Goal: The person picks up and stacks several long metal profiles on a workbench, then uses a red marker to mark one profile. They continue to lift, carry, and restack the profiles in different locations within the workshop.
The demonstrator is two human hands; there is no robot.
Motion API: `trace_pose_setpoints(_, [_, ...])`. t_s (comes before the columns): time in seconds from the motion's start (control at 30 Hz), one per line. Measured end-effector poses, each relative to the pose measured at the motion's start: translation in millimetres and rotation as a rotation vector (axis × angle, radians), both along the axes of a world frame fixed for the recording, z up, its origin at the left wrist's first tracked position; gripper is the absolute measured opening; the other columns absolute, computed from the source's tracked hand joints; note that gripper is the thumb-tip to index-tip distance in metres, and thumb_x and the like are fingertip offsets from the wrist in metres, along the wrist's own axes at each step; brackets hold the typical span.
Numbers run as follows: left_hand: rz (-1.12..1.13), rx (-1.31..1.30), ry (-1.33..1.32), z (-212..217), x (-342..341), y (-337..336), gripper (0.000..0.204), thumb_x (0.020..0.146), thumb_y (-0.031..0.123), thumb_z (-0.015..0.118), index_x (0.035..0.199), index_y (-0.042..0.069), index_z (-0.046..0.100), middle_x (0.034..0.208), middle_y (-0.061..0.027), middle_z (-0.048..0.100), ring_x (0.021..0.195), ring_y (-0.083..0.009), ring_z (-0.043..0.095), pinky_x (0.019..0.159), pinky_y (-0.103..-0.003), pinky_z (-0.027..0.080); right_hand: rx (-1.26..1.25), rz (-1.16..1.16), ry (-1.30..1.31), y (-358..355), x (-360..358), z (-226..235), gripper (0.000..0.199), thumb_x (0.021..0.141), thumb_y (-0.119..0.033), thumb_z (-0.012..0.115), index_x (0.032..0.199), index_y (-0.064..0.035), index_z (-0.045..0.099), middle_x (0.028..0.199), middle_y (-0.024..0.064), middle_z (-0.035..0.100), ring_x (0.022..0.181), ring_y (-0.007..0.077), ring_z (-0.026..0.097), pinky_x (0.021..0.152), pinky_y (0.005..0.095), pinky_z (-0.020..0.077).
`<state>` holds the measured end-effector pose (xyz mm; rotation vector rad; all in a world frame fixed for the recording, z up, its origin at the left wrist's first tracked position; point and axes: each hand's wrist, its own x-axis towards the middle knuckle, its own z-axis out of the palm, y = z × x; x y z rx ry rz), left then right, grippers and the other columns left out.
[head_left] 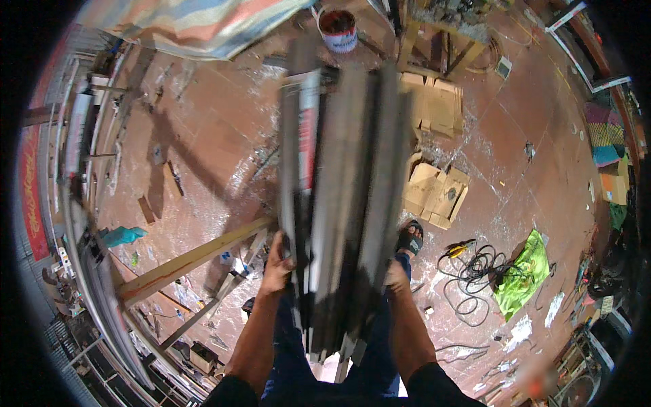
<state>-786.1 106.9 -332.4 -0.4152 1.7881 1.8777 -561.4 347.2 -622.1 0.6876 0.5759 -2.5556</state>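
A thick bundle of long, dark grey-brown bars is held up in front of my body, pointing away from me. Motion blurs it, so whether the bars are metal or wood is unclear. A strip with red and white on it lies along its left side. My left hand grips the bundle's left side, thumb upward. Against the right side is my right hand, its fingers mostly hidden behind the bars. The bundle's near ends hang between my legs.
Flattened cardboard lies on the tiled floor right of the bundle. Farther right are a coiled black cable and a green bag. A wooden beam slants across the left, beside metal racks. A paint bucket stands ahead.
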Motion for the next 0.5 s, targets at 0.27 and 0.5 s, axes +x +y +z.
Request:
trace_pose_setpoints(0.27, [0.332,0.237,-0.244,-110.9,56.1,-112.0,0.081,0.081,0.038,0.085,0.149,0.007,0.053,0.135,-0.0089,0.068,0.117,-0.0248,0.07,0.102,-0.042,0.057,0.005,0.549,-0.07,-53.6,-158.4,84.3,0.078,0.077,-0.059,0.085,0.131,-0.0059,0.066,0.116,0.0052,0.07,0.096,0.0198,0.068,0.085,0.0381,0.0546])
trace_pose_setpoints(0.5, [0.384,0.073,-0.241,-231.4,73.8,-146.3,0.066,0.088,0.046,0.072,0.139,0.005,0.061,0.127,-0.0092,0.069,0.109,-0.0225,0.07,0.094,-0.04,0.059,0.033,0.749,-0.272,-77.5,-218.4,19.8,0.086,0.077,-0.067,0.083,0.135,-0.0059,0.065,0.122,0.0115,0.073,0.101,0.0251,0.072,0.093,0.0409,0.0557])
